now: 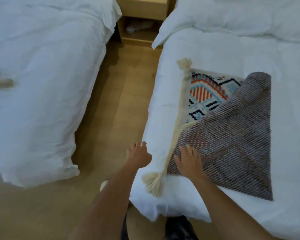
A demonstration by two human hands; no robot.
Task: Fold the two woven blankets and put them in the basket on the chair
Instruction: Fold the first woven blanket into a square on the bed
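Observation:
A woven blanket (206, 94) with an orange, blue and black pattern lies on the right bed (215, 52). Its right part is folded over, showing the grey-brown back (232, 135). Cream tassels hang at its near-left corner (152, 182) and far-left corner (184, 64). My right hand (189, 160) rests flat, fingers spread, on the folded-over part near the cream edge. My left hand (139, 155) hovers with loose fingers over the bed's left edge, holding nothing. A tassel of a second blanket (2, 83) peeks in on the left bed. No basket or chair is in view.
A left bed (42, 84) with a white duvet stands across a wooden floor aisle (118, 101). A wooden nightstand (142, 19) sits at the aisle's far end. A white pillow (232, 16) lies at the head of the right bed.

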